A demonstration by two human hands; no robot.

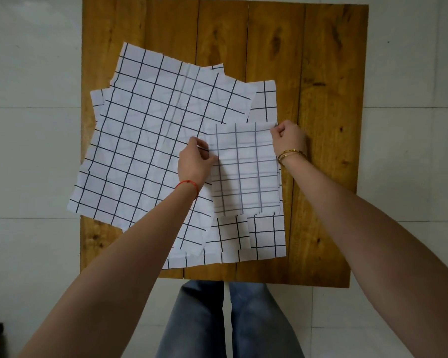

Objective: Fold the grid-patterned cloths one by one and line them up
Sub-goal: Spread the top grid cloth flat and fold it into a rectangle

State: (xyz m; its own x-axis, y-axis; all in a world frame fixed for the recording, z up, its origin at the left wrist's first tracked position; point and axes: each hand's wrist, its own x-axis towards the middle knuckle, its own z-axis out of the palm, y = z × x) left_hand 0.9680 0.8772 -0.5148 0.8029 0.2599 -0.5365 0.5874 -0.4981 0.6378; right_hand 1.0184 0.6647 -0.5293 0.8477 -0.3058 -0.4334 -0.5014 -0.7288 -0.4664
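While the big cloths (150, 140) are lying at nine o'clock on the tabletop (321, 73), the left hand (195, 161) and right hand (289, 139) are pinching the folded cloth's (243, 171) top corners tight.

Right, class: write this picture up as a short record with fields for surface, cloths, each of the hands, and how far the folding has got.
Surface: wooden table on a pale tiled floor
Held cloth: folded grid cloth, lifted above the pile
Left hand: left hand pinches its left top corner
Right hand: right hand pinches its right top corner
Other cloths: large unfolded cloth on top of an overlapping pile
Stage: no folded cloths lined up on the table yet
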